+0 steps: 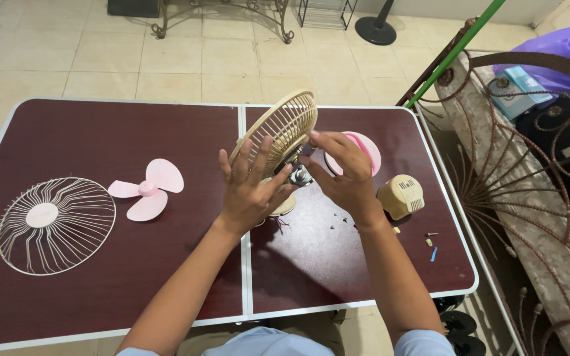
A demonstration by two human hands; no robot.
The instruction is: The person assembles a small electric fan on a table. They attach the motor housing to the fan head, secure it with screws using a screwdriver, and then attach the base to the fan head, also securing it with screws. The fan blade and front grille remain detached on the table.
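Note:
A small cream fan with its rear wire grille [286, 124] stands tilted at the table's middle. My left hand [249, 188] presses flat against the back of the grille, fingers spread. My right hand [344, 173] grips the exposed metal motor [300, 175] behind the grille. A pink three-blade propeller [148, 189] lies to the left. Further left lies the cream front grille [55, 225], flat on the table.
A dark red folding table [100, 290] with a white rim bears it all. A cream motor cover [401, 196], a pink round part [369, 150], small screws [342, 223] and a blue bit [434, 254] lie at the right. An iron bench [509, 198] stands beside the table.

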